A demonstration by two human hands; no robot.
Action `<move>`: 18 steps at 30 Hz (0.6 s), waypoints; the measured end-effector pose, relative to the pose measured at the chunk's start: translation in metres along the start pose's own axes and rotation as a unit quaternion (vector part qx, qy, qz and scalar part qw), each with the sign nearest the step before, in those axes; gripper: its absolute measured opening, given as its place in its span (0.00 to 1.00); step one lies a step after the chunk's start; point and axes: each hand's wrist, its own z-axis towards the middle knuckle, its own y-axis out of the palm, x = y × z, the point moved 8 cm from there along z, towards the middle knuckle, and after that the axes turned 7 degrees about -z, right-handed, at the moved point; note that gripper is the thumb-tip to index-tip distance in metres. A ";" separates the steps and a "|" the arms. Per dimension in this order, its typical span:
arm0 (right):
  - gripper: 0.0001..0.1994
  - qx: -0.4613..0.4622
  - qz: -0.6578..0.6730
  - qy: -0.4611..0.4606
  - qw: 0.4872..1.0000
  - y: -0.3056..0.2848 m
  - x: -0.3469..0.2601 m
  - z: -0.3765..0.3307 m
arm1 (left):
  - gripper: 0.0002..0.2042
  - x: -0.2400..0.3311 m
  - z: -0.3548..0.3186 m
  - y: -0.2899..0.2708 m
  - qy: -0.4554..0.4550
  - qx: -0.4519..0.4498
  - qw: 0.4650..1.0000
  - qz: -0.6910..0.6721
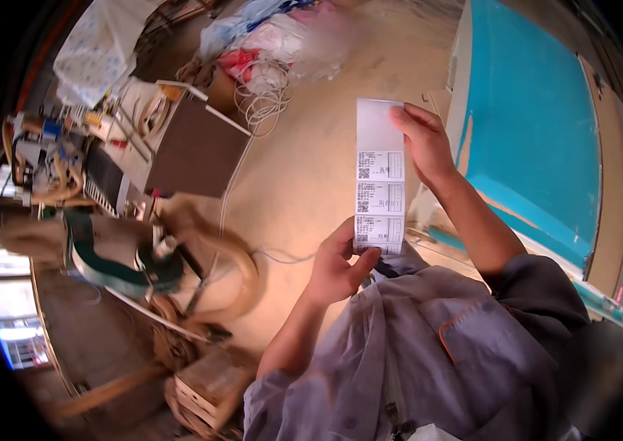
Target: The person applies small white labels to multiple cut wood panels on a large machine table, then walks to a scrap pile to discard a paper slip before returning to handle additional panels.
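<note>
A strip of white printed labels (380, 167) stretches upright between my two hands in front of my body. Its top part is blank; below, several labels carry small print and square codes. My right hand (423, 138) pinches the upper right edge, thumb on the front and fingers behind. At the bottom end, my left hand (337, 268) grips the strip with the thumb across its lower edge. The lowest label is partly hidden by that thumb.
On the right stands a large turquoise panel (532, 110). A brown-topped box (197, 143), a dark green machine (117, 275) with a tan hose, and a wooden crate (212, 386) stand left. Coiled white cable (264, 95) and plastic bags (271, 44) lie on the floor ahead.
</note>
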 end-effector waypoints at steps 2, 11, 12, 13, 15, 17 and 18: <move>0.11 0.036 0.002 0.016 0.999 -0.016 0.021 0.051 | 0.20 0.017 0.058 -0.023 0.018 -0.014 1.000 0.008; 0.17 0.008 -0.205 0.089 0.975 -0.038 0.111 0.229 | 0.41 0.065 0.288 -0.176 -0.005 0.032 0.991 0.127; 0.13 0.004 -0.162 0.095 0.982 -0.030 0.094 0.247 | 0.40 0.078 0.316 -0.185 -0.021 0.030 0.992 0.120; 0.10 -0.018 -0.183 0.087 0.979 -0.021 0.060 0.266 | 0.39 0.090 0.346 -0.189 -0.014 0.019 0.994 0.111; 0.12 -0.039 -0.207 -0.039 0.977 -0.011 0.018 0.316 | 0.39 0.102 0.403 -0.205 -0.024 0.008 0.994 0.102; 0.11 -0.046 -0.320 -0.145 0.935 -0.009 -0.018 0.367 | 0.38 0.119 0.474 -0.212 0.011 -0.021 0.996 0.090; 0.10 -0.047 -0.373 -0.182 0.908 -0.013 -0.026 0.393 | 0.38 0.128 0.517 -0.209 0.007 -0.051 0.995 0.081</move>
